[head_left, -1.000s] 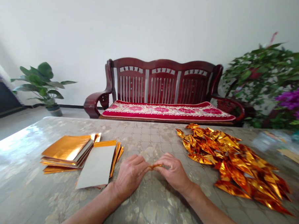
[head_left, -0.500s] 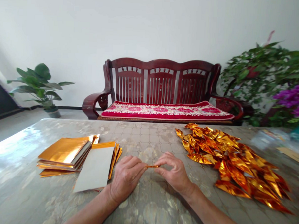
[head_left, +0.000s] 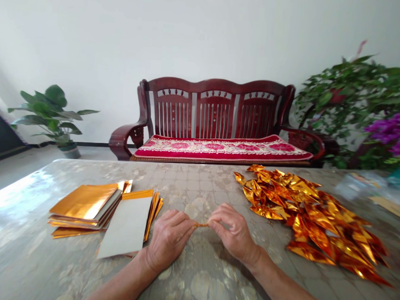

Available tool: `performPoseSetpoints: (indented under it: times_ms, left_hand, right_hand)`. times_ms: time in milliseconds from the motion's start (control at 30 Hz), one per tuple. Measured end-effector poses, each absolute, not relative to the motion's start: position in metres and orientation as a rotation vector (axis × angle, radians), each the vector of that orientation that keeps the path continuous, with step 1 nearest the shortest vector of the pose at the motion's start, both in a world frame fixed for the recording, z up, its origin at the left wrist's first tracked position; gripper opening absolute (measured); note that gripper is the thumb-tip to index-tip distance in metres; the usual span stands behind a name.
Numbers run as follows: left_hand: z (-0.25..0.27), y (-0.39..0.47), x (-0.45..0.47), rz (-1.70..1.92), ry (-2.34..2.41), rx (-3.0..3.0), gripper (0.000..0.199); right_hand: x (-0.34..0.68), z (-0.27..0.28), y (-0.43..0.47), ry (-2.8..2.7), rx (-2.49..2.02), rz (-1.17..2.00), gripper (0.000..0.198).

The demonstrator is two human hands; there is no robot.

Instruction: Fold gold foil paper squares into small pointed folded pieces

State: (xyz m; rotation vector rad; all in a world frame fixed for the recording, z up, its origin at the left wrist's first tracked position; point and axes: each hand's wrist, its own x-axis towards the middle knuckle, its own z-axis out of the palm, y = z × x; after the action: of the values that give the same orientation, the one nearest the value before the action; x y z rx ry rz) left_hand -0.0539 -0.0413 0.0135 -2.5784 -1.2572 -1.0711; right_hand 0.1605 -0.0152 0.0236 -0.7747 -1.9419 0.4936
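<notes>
Left hand [head_left: 168,238] and right hand [head_left: 232,233] pinch a foil strip [head_left: 202,225] in their fingers [head_left: 219,212], between sheets [head_left: 125,228] and folded foil [head_left: 311,217].

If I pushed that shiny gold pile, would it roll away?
The gold pile would probably slide and spread, since its pieces lie overlapped. They look thin and shiny, so they're likely light and may crumple. Their pointed, angular shapes make smooth rolling unlikely.

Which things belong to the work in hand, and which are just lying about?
Likely in the work:
gold strip, pinched by left hand and right hand
gold-topped stack
grey-topped stack
folded gold pieces

Apparently just about:
bench
floral mat
potted plant
purple flowers
clear plastic
</notes>
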Motion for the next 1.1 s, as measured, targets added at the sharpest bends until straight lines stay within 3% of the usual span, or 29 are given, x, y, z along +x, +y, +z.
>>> performPoseSetpoints:
  times_ms: [367,433,533,667,933,1067,1100]
  left_hand:
    - [0.006,-0.032,-0.037,-1.644,-1.633,-2.319,0.018]
    - [0.007,-0.032,-0.034,-1.679,-1.645,-2.308,0.017]
    - [0.007,-0.035,-0.029,-1.741,-1.659,-2.322,0.017]
    - [0.006,-0.039,-0.022,-1.770,-1.701,-2.382,0.019]
    - [0.011,-0.044,-0.029,-1.700,-1.588,-2.724,0.034]
    - [0.010,-0.034,-0.038,-2.021,-1.584,-2.648,0.015]
    - [0.010,-0.031,-0.039,-2.153,-1.555,-2.669,0.023]
  right_hand:
    - [0.150,0.011,-0.022,-1.774,-0.908,0.564,0.017]
    - [0.141,0.008,-0.025,-1.699,-0.958,0.662,0.012]
    - [0.131,0.003,-0.022,-1.459,-1.023,0.896,0.027]
    - [0.127,0.001,-0.016,-1.382,-0.897,1.270,0.023]
    - [0.136,0.007,-0.018,-1.246,-0.787,1.590,0.033]
    - [0.141,0.007,-0.019,-1.142,-0.786,1.887,0.037]
    - [0.142,0.006,-0.020,-1.116,-0.782,1.951,0.038]
